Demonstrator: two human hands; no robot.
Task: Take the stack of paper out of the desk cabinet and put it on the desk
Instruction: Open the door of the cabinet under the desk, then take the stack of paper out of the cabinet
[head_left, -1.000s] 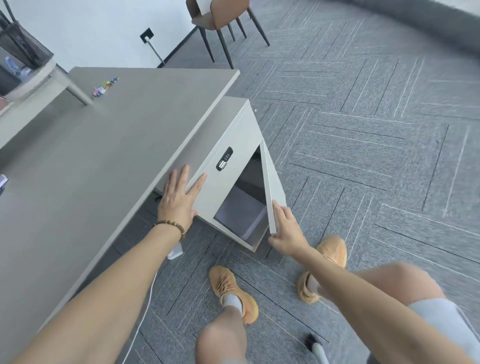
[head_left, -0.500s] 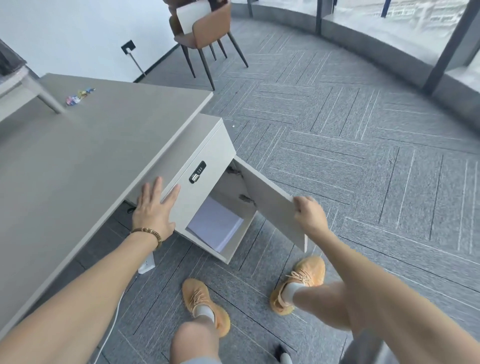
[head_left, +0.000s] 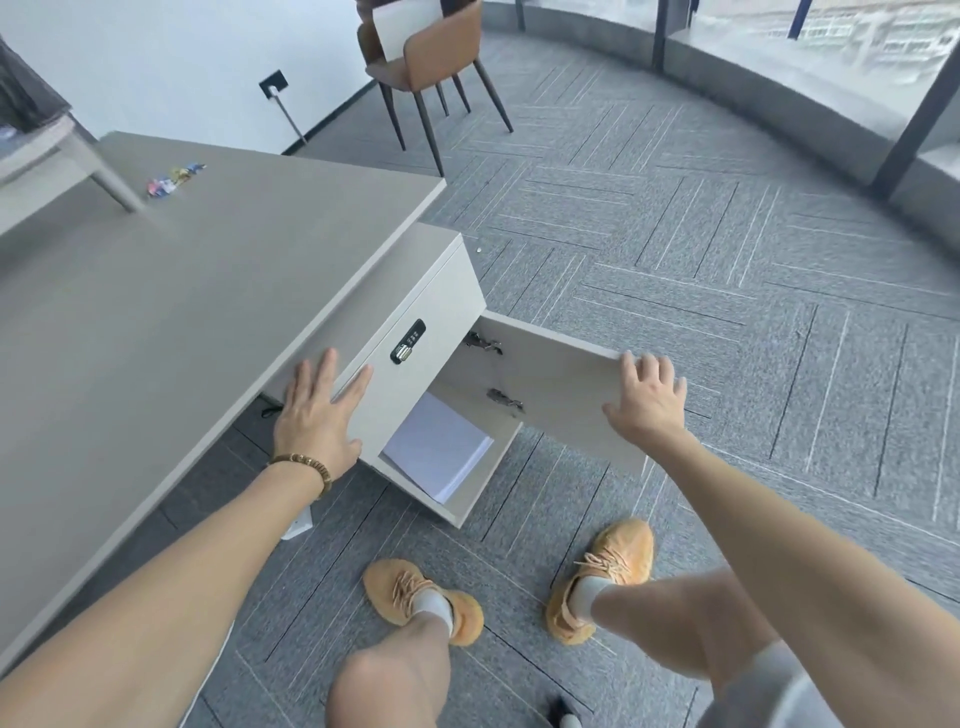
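Observation:
A white stack of paper (head_left: 435, 451) lies on the floor of the open desk cabinet (head_left: 415, 306), below the grey desk (head_left: 171, 312). The cabinet door (head_left: 561, 384) is swung wide to the right. My right hand (head_left: 644, 400) rests on the door's top outer corner, fingers curled over its edge. My left hand (head_left: 319, 410), with a bead bracelet at the wrist, lies flat with fingers spread on the cabinet's front corner beside the black combination lock (head_left: 408, 341). Neither hand touches the paper.
Small colourful items (head_left: 174, 179) lie far back on the desk near a raised shelf leg (head_left: 111, 182). A brown chair (head_left: 426, 67) stands behind on the grey carpet. My feet in orange shoes (head_left: 421, 597) stand in front of the cabinet. Curved windows run along the right.
The cabinet door has swung from nearly edge-on to wide open, my right hand moving right with it. The paper stack has come into sight. My left hand has stayed on the cabinet front.

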